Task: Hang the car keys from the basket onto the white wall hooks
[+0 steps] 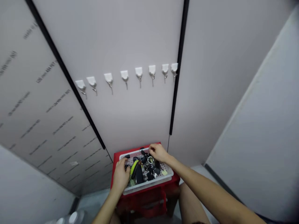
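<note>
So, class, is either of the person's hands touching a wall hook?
No, the left hand and right hand are both at the white basket, well below the hooks.

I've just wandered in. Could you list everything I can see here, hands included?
Hooks: eight, white with metal, across the wall
Dark strips: two, black, on the wall
Printed panel: one, grey with dark lettering, left
White-topped containers: at least two, bottom left, cut off
Red support: one, red, under the basket
Basket: one, white, bottom middle
Small items: many, mostly black, in the basket
Neon strip: one, yellow-green, basket's left half
Left hand: one, bare, basket's left end
Right hand: one, bare, basket's far side
</note>
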{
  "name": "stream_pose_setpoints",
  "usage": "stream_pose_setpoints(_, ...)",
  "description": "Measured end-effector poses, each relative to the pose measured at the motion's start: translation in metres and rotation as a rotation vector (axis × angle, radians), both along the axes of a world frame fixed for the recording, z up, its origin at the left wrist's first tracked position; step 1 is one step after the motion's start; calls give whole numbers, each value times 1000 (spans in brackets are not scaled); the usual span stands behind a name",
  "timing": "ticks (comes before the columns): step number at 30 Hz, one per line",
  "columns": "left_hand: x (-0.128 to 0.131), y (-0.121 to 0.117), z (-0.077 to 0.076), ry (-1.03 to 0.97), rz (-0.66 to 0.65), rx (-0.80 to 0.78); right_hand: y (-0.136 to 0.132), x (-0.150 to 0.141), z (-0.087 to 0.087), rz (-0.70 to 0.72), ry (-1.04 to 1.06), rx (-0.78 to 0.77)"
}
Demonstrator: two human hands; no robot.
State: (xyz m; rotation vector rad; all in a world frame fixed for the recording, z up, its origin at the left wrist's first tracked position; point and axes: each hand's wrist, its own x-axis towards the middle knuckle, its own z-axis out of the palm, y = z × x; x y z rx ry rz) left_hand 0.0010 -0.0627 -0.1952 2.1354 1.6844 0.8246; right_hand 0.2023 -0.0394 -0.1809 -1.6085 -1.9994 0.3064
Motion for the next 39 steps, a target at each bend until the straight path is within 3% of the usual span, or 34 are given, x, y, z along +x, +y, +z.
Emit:
stream_pose_setpoints(5, -2, 1, 0, -23, -17, -6, 16, -20, 17, -152, -147, -25)
stream_pose_setpoints(7, -2, -1, 1, -26, -28, -8, 25, -32, 23, -147, -196, -96)
stream_pose_setpoints(11, -3, -3, 4, -19, -10, -27, 39, -50, 24, 45, -157, -307)
stream_pose_setpoints(16, -5, -2, 0, -16, -4, -35, 27, -47, 19, 136, 116, -162)
stream_pose_setpoints(19, -7, 6, 6, -85, 1, -68, 11, -34, 24, 350, 158, -309)
stream_pose_setpoints(21, -8, 16, 26, -217, -6, -109, 7, -29, 38, 366, 216, -403)
stream_pose_setpoints(24, -7, 34, 84, -552, -105, -247, 11, -30, 83, 251, 623, -405)
stream_pose_setpoints(27, -2, 44, 152, -876, -375, -403, 14, -36, 140, 381, 958, -403)
stream_pose_setpoints(30, 7, 46, 194, -967, -557, -460, 11, -39, 180, 485, 1025, -418)
stream_pose_setpoints(33, 18, 43, 201, -950, -591, -513, 6, -41, 189, 482, 998, -462)
stream_pose_setpoints(39, 30, 42, 181, -931, -605, -592, 5, -44, 170, 533, 1014, -554)
